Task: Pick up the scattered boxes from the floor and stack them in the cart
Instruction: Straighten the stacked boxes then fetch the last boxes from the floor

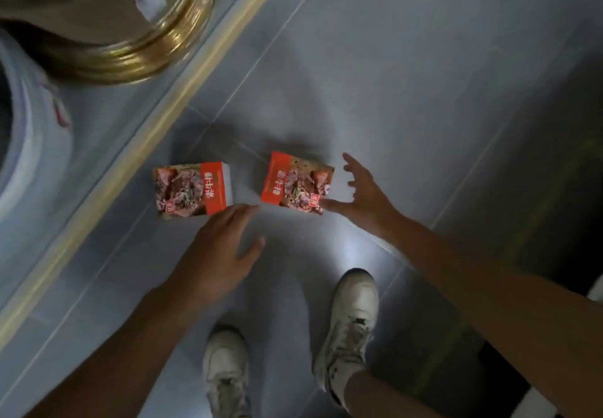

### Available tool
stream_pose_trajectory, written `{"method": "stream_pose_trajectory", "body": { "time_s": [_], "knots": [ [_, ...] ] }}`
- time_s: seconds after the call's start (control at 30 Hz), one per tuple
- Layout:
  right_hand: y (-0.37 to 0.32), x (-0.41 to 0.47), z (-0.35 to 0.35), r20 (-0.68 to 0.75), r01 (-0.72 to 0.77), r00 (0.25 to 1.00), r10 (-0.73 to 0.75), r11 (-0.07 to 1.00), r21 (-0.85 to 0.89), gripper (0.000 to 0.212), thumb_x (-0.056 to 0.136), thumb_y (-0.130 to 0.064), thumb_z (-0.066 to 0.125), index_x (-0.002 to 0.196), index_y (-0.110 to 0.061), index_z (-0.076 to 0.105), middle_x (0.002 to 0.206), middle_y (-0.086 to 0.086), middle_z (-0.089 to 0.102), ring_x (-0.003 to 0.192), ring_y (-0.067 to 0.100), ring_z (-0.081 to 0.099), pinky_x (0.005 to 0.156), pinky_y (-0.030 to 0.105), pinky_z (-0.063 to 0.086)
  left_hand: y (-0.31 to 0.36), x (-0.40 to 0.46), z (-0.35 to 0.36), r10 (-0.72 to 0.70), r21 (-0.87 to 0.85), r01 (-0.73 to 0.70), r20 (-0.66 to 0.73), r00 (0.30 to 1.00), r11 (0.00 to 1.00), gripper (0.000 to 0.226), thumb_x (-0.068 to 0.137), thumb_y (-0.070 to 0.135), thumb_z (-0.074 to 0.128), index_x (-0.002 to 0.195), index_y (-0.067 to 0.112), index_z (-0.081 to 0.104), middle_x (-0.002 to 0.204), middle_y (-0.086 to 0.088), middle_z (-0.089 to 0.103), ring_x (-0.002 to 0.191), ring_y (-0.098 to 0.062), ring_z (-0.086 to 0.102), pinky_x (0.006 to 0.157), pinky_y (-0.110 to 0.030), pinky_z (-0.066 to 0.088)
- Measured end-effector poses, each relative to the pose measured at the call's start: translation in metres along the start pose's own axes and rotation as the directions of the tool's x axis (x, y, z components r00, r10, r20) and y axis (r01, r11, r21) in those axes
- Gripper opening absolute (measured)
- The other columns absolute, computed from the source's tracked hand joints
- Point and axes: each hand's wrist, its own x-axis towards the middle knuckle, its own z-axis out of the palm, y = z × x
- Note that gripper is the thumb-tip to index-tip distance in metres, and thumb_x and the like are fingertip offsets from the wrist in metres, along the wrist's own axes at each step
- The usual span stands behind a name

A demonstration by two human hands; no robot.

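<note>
Reaching down toward 2 boxes lying flat on the grey tiled floor (424, 75), a little apart from each other. Left box (191, 191) just beside the pale raised ledge (137, 169) that runs diagonally from near left to far; right box (295, 184) to its right, tilted a little, red band on its left edge. Left hand (218, 254) spread and empty, fingers (243, 213) straight and hovering just near the left box's near right corner, contact not clear. Right hand (362, 194) also splayed wide and holding nothing, thumb close against the right box's near right corner, other fingers arched over its right end. Best done, by judgement, 1 box per hand: settle each palm over the printed face, thumb on the near long edge and fingers on the far edge, then close firmly before lifting. Thin, light cartons probably, so likely to skate on smooth tile if nudged sideways; better to press down slightly while closing. Left box tight to the ledge, so approach from the open right side. White shoes (349, 323) planted just near of both boxes, stance stable enough. Cart not in view; a gold-rimmed round thing (137, 49) and a pale curved object (36, 156) on the far left, blurred and unidentifiable.
</note>
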Motion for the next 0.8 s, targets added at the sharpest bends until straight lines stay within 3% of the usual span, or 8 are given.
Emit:
{"method": "stream_pose_trajectory", "body": {
  "time_s": [0.1,0.17,0.27,0.37,0.5,0.6,0.7,0.8],
  "knots": [
    [0.026,0.043,0.02,-0.058,-0.045,0.997,0.056,0.981,0.188,0.126,0.054,-0.041,0.093,0.157,-0.037,0.02,0.16,0.001,0.025,0.139,0.026,0.037,0.112,0.052,0.042,-0.032,0.0,0.033,-0.071,-0.062,0.07,0.0,0.998,0.996,0.063,0.093,0.041,0.059,0.149,0.016,0.042,0.149,-0.007,0.048,0.137,-0.024,0.044,0.11,-0.031,0.033],
    [0.039,0.066,0.03,-0.051,-0.042,0.997,0.06,0.954,0.296,0.129,0.05,-0.031,0.095,0.156,-0.037,0.021,0.16,0.0,0.025,0.138,0.023,0.038,0.109,0.047,0.044,-0.05,-0.004,0.052,-0.093,-0.073,0.092,-0.004,0.996,0.993,0.07,0.094,0.039,0.059,0.155,0.021,0.03,0.156,-0.002,0.04,0.142,-0.019,0.036,0.112,-0.026,0.026],
    [0.058,0.086,0.046,-0.021,-0.034,0.999,0.046,0.919,0.393,0.117,0.058,-0.003,0.094,0.154,-0.027,0.03,0.147,-0.004,0.043,0.128,0.017,0.053,0.101,0.039,0.052,-0.068,-0.012,0.074,-0.126,-0.086,0.13,0.051,0.991,0.988,0.076,0.092,0.046,0.052,0.157,0.023,0.021,0.159,0.002,0.033,0.144,-0.011,0.029,0.112,-0.021,0.021],
    [0.075,0.094,0.056,-0.042,0.024,0.999,-0.009,0.921,0.388,0.102,0.049,-0.012,0.101,0.139,-0.022,0.053,0.13,0.0,0.065,0.119,0.016,0.065,0.096,0.047,0.057,-0.077,-0.016,0.083,-0.122,-0.095,0.13,0.09,0.989,0.987,0.08,0.088,0.056,0.044,0.157,0.025,0.02,0.157,0.005,0.035,0.137,0.003,0.024,0.11,-0.015,0.02],
    [0.076,0.079,0.065,-0.091,0.096,0.994,-0.061,0.887,0.451,0.093,0.049,-0.01,0.1,0.128,-0.021,0.053,0.133,0.007,0.059,0.118,0.021,0.065,0.086,0.048,0.06,-0.084,-0.019,0.084,-0.163,-0.117,0.177,0.122,0.979,0.977,0.084,0.084,0.065,0.041,0.158,0.031,0.017,0.157,0.008,0.033,0.139,0.005,0.024,0.108,-0.016,0.024],
    [0.071,0.062,0.071,-0.104,0.086,0.994,-0.04,0.864,0.496,0.091,0.058,0.008,0.091,0.131,-0.013,0.041,0.126,0.0,0.056,0.107,0.014,0.068,0.072,0.03,0.06,-0.081,-0.025,0.081,-0.152,-0.123,0.174,0.164,0.975,0.977,0.083,0.08,0.07,0.036,0.154,0.041,0.014,0.153,0.014,0.031,0.139,0.005,0.024,0.108,-0.011,0.024],
    [0.065,0.045,0.076,-0.198,0.115,0.98,-0.038,0.912,0.395,0.087,0.055,-0.007,0.098,0.121,-0.028,0.045,0.129,-0.001,0.053,0.112,0.018,0.061,0.074,0.025,0.059,-0.075,-0.037,0.073,-0.138,-0.113,0.162,0.195,0.971,0.98,0.076,0.087,0.062,0.049,0.151,0.046,0.011,0.148,0.022,0.025,0.134,0.014,0.017,0.101,0.004,0.013],
    [0.049,0.022,0.078,-0.261,0.135,0.963,-0.067,0.958,0.253,0.085,0.056,-0.015,0.098,0.123,-0.038,0.051,0.13,-0.004,0.04,0.112,-0.005,0.05,0.075,0.005,0.049,-0.07,-0.053,0.063,-0.158,-0.123,0.184,0.193,0.968,0.975,0.078,0.09,0.052,0.053,0.157,0.036,0.016,0.153,0.023,0.023,0.14,0.009,0.017,0.108,-0.006,0.016]
  ]
}}
